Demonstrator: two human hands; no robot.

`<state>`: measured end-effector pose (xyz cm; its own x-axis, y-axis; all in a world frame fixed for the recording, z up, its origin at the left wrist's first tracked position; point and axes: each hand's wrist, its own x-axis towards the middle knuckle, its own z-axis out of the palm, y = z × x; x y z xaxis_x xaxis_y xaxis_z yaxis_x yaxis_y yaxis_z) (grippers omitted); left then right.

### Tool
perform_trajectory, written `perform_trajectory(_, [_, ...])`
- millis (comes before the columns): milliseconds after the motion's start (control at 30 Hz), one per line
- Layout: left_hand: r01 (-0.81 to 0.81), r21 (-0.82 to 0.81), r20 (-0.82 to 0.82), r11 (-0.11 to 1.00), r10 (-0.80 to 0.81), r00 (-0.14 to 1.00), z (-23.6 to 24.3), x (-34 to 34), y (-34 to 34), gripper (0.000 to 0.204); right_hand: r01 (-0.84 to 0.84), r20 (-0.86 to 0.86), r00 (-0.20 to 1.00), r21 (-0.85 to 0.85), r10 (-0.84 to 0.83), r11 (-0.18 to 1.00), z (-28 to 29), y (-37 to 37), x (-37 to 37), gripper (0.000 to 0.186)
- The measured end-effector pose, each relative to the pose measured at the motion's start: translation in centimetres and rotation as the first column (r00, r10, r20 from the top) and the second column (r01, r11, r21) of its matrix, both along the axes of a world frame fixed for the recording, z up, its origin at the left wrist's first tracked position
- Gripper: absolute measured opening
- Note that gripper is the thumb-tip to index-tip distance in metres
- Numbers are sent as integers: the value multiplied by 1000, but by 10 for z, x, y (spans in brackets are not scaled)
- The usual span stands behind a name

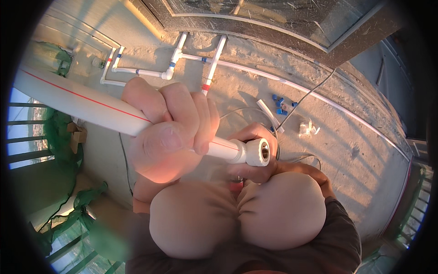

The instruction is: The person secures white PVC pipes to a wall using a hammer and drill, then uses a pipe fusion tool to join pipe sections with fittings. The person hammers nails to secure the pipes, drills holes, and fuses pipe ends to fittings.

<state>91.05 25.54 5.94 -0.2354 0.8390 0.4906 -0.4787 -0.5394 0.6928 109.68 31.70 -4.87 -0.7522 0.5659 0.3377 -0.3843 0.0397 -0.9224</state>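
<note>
A white plastic pipe (84, 98) with a red stripe slants across the view from the far left toward the middle. My left hand (171, 130) is closed around it. On the pipe's right end sits a white elbow fitting (256, 153) with a metal-lined threaded opening facing right. My right hand (272, 148) wraps round this fitting from behind and below. Just beneath that hand, between my bent knees, a small red and metallic object (236, 186) shows, mostly hidden. Where the pipe enters the fitting, the two look joined.
White pipes (150, 73) with red and blue clips run along the floor and wall. Several blue fittings (279, 104), a short pipe piece (270, 115) and a crumpled clear bag (308, 129) lie ahead. A grey cable (310, 91) crosses the floor. Green netting (66, 137) hangs by railings at left.
</note>
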Motion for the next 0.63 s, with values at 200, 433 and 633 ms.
perform_trajectory(200, [63, 31, 74, 998, -65, 995, -5, 3, -3, 25, 95, -77, 993, 29, -92, 995, 2, -16, 0, 54])
perform_trajectory(433, [62, 1, 80, 998, -62, 995, -7, 7, 1, 24, 108, -112, 988, 0, -108, 994, -2, -16, 0, 54])
perform_trajectory(633, [67, 2, 71, 998, -67, 995, -11, 3, 2, 23, 126, -112, 986, 47, -120, 991, -4, -13, -1, 54])
